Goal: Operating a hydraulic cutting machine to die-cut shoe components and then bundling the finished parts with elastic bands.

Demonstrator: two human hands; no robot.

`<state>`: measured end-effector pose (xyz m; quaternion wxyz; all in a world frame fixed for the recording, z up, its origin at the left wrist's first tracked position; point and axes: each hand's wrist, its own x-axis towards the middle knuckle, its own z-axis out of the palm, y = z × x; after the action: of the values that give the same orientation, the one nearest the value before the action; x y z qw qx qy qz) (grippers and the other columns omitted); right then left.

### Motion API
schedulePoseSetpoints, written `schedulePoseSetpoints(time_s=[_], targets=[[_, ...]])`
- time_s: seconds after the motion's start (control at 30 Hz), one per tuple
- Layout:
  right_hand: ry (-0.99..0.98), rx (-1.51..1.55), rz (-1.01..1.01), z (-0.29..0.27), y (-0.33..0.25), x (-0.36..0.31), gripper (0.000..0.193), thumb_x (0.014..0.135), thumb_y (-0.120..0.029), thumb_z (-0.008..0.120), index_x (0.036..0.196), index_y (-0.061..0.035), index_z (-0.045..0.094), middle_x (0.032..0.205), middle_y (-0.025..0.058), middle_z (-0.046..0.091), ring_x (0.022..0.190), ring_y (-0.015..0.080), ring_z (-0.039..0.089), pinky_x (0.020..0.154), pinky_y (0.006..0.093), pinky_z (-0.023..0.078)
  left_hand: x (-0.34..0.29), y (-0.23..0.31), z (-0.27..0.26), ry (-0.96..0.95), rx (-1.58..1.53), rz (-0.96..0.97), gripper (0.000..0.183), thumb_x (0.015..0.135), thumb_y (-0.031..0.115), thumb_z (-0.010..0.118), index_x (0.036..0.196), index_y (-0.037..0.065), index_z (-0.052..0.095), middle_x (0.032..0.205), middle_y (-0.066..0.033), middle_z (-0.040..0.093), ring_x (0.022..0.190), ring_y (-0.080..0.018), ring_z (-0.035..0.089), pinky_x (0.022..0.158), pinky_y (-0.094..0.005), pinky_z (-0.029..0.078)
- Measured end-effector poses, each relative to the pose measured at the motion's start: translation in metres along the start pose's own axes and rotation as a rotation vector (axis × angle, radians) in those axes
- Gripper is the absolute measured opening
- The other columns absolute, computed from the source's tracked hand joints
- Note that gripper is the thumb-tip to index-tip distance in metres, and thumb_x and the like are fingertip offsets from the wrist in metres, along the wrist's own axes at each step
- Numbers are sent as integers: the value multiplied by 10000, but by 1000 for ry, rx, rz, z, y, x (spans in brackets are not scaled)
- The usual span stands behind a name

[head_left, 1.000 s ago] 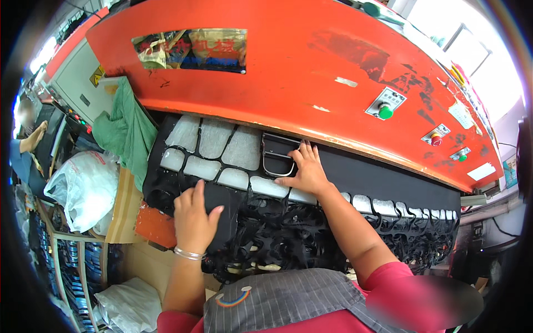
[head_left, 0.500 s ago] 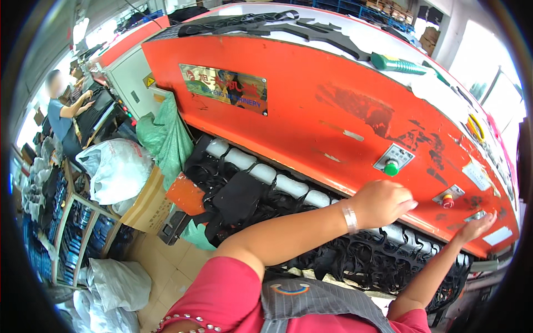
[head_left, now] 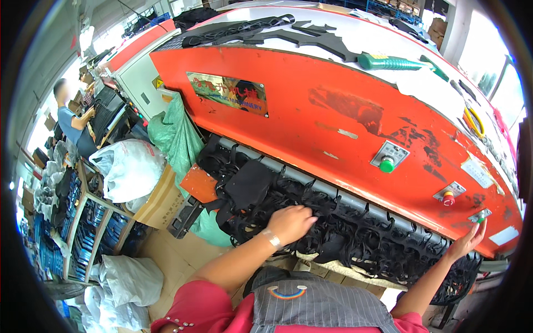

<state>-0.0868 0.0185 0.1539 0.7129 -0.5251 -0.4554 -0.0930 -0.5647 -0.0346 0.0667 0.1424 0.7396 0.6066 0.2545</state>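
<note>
My left hand (head_left: 292,225) is curled over the black cut-out sheeting (head_left: 355,244), a tangled mass of strips and holes below the orange machine's front. Its fingers are closed; whether they pinch a strip is hidden. My right hand (head_left: 469,242) is raised at the machine's right end, fingers stretched, with a fingertip at a small green button (head_left: 481,217). Along the machine's lower edge runs a grey roller (head_left: 355,206), with black strips looped over it. A solid black piece (head_left: 251,183) lies on the sheeting to the left of my left hand.
The orange machine (head_left: 294,122) carries another green button (head_left: 387,164) and a red knob (head_left: 448,198). On its white top lie a green-handled tool (head_left: 388,62), yellow-handled pliers (head_left: 474,122) and black offcuts (head_left: 311,40). A cardboard box (head_left: 156,202) and white bags (head_left: 130,280) stand left. A person (head_left: 72,119) works farther back.
My left hand has dropped from in front of the machine's panel down and left onto the black sheeting. My right hand has shifted slightly down, its fingertip now at the green button. The view has shifted a little.
</note>
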Motion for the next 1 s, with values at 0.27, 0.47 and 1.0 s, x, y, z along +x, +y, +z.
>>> schedulePoseSetpoints(time_s=[0.27, 0.47, 1.0], targets=[[-537, 392, -200, 138, -122, -115, 342, 849, -57, 555, 1180, 29, 530, 1224, 156, 548, 1160, 244, 506, 1021, 379, 363, -49, -26, 18, 109, 182, -6, 336, 841, 334, 595, 652, 63, 650, 708, -111, 602, 738, -294, 587, 711, -389, 485], [-988, 455, -358, 200, -218, -177, 436, 778, -105, 693, 1165, 13, 530, 1051, 156, 632, 980, 270, 617, 883, 358, 459, -51, -27, 14, 253, 113, 18, 296, 803, 299, 613, 623, 67, 646, 676, -84, 578, 732, -287, 569, 682, -410, 463], [-1783, -413, -499, 263, -191, -307, 727, 665, -432, 779, 1117, 74, 516, 1228, 236, 526, 1157, 375, 490, 954, 415, 430, -44, -101, -57, 48, -1142, -367, 337, 948, 287, 540, 1061, -16, 636, 998, -35, 656, 881, -111, 572, 828, -246, 445]])
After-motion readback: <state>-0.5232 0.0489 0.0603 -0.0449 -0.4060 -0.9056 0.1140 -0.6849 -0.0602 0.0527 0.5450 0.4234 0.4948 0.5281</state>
